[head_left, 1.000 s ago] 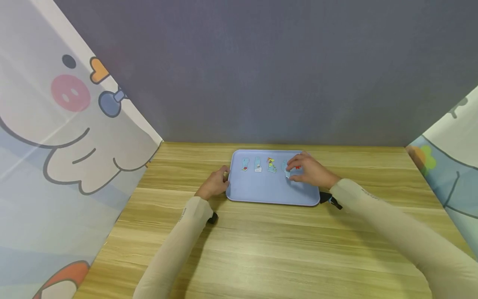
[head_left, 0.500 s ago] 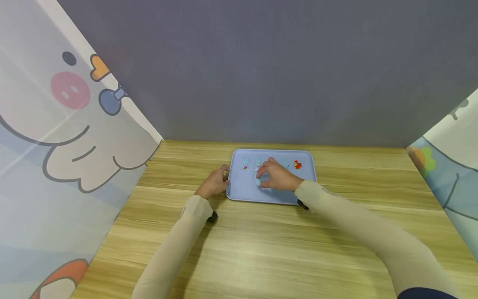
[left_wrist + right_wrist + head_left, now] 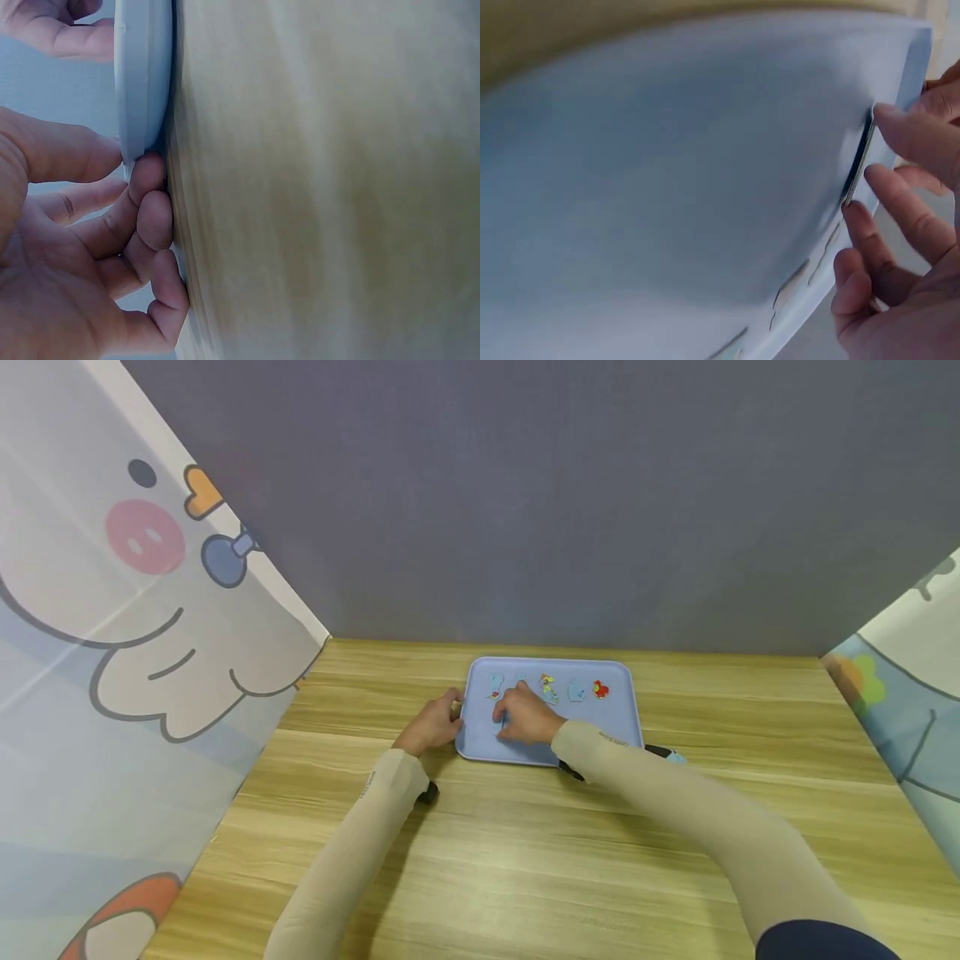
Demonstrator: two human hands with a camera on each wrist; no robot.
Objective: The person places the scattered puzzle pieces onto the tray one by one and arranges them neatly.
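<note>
My left hand (image 3: 431, 724) pinches the left rim of the light-blue tray (image 3: 611, 717), with thumb above and fingers below in the left wrist view. Over the tray's left half, my right hand (image 3: 527, 717) holds a thin flat puzzle piece (image 3: 860, 161) by its ends, tilted close over the surface. Along the tray's far side runs a row of pieces: a pale-blue piece (image 3: 496, 686) at the left, one partly hidden behind my right hand, a yellow-and-blue piece (image 3: 548, 690), another blue piece (image 3: 576, 691) and a red piece (image 3: 601, 689).
The tray lies on a wood-grain table (image 3: 495, 860), near the grey wall (image 3: 525, 510) at the back. Printed cartoon panels (image 3: 150, 610) stand at both sides. A dark object with a light-blue part (image 3: 675, 757) shows just right of the tray.
My right hand has moved left across the tray, from the right end of the row to the left half, carrying a pale-blue puzzle piece. My left hand stays on the rim.
</note>
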